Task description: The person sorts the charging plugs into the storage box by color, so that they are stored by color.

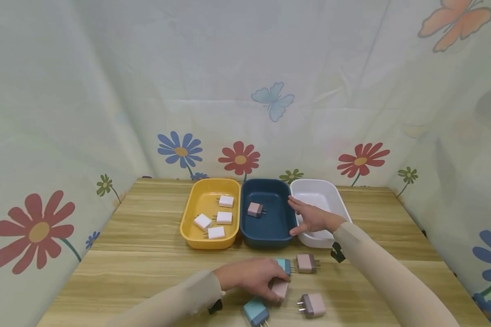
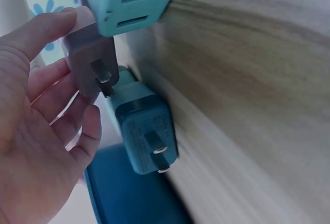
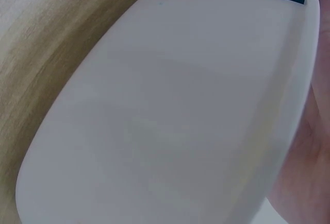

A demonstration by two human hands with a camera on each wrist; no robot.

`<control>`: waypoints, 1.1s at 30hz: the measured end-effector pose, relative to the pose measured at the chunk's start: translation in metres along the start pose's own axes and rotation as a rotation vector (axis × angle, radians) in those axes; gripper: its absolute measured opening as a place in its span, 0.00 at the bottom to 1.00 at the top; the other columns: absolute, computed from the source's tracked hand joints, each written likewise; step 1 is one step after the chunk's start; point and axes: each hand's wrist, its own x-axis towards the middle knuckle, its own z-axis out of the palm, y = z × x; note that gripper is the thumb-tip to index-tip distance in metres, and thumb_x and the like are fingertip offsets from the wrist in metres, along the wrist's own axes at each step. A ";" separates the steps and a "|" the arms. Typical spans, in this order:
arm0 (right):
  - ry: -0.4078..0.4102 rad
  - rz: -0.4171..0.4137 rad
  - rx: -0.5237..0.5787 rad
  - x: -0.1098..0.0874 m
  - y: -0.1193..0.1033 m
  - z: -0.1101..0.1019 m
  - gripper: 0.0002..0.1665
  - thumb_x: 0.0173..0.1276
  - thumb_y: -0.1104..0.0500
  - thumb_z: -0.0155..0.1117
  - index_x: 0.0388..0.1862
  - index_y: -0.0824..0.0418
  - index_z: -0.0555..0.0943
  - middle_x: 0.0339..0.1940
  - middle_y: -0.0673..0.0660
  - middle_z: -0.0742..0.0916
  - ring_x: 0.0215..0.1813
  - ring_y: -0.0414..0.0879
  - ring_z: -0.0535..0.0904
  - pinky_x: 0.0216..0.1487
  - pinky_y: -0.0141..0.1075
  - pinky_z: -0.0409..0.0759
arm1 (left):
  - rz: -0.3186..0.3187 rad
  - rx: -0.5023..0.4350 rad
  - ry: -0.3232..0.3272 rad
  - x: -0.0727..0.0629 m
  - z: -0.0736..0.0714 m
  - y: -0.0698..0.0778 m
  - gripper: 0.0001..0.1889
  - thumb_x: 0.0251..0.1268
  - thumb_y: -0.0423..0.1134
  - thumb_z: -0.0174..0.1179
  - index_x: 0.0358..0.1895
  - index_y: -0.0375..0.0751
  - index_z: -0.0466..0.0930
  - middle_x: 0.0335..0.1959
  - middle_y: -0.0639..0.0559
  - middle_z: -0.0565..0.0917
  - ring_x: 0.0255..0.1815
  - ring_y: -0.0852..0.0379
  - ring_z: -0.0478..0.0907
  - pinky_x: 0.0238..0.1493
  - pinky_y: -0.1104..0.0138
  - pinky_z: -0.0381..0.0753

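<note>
pink-and-grey charger [image 1: 280,290] pinched in front of the navy tray [image 1: 268,230]

your left hand [image 1: 253,276] has it between thumb and fingers with the prongs [image 2: 103,74] clear, probably so you're only gripping the body. your right hand [image 1: 314,218] is splayed, fingers at the navy tray's right rim, maybe steadying it. a matching charger [image 1: 255,209] lies inside that tray, and white chargers [image 1: 224,218] share the yellow tray [image 1: 210,244] to its left, so they look grouped by color.
</note>
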 end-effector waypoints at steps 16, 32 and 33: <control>-0.002 0.001 0.001 0.000 0.002 0.003 0.65 0.52 0.39 0.72 0.74 0.70 0.48 0.77 0.63 0.48 0.66 0.59 0.67 0.64 0.50 0.66 | 0.025 0.063 0.137 -0.011 -0.026 -0.001 0.22 0.61 0.48 0.62 0.57 0.45 0.78 0.47 0.61 0.81 0.39 0.73 0.71 0.40 0.82 0.69; -0.007 -0.019 -0.015 -0.001 -0.001 0.000 0.63 0.54 0.40 0.71 0.74 0.70 0.47 0.76 0.64 0.48 0.65 0.60 0.68 0.63 0.50 0.67 | -0.084 0.087 0.226 -0.027 -0.063 -0.007 0.26 0.62 0.51 0.61 0.61 0.46 0.75 0.54 0.57 0.79 0.47 0.65 0.73 0.48 0.75 0.72; -0.006 -0.018 -0.019 -0.001 -0.001 0.000 0.63 0.54 0.40 0.71 0.74 0.70 0.47 0.76 0.64 0.48 0.65 0.60 0.69 0.63 0.50 0.67 | -0.088 0.093 0.231 -0.028 -0.064 -0.007 0.26 0.62 0.51 0.61 0.62 0.46 0.74 0.55 0.57 0.79 0.47 0.64 0.73 0.48 0.75 0.72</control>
